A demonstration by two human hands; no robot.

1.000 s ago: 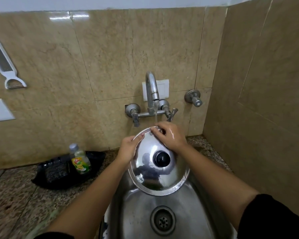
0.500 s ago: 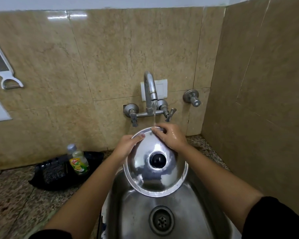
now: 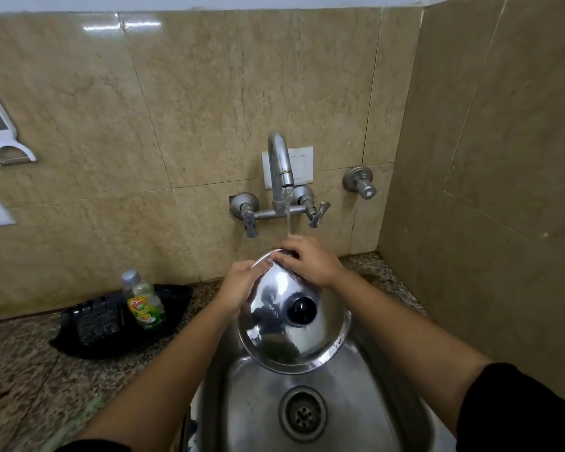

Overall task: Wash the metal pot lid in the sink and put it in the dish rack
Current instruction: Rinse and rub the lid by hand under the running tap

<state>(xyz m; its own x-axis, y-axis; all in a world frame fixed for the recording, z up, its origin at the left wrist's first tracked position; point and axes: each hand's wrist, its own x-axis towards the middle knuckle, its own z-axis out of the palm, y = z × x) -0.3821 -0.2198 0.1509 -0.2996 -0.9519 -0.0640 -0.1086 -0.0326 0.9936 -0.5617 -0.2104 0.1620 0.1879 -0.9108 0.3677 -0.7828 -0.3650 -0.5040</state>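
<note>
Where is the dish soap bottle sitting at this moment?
In the head view, the dish soap bottle stands upright on the granite counter left of the sink, at the front of a black tray by the tiled wall.

A dish soap bottle (image 3: 145, 303) stands against a black tray (image 3: 111, 324), possibly plastic, while a white peeler (image 3: 0, 132) hangs on the tiled wall (image 3: 177, 109).

The pot lid (image 3: 287, 334) is mirror-polished metal with a glossy black knob (image 3: 303, 310). The sink (image 3: 349, 419) is brushed steel, the countertop (image 3: 30, 380) speckled granite, the wall tiles (image 3: 209, 93) glossy.
</note>
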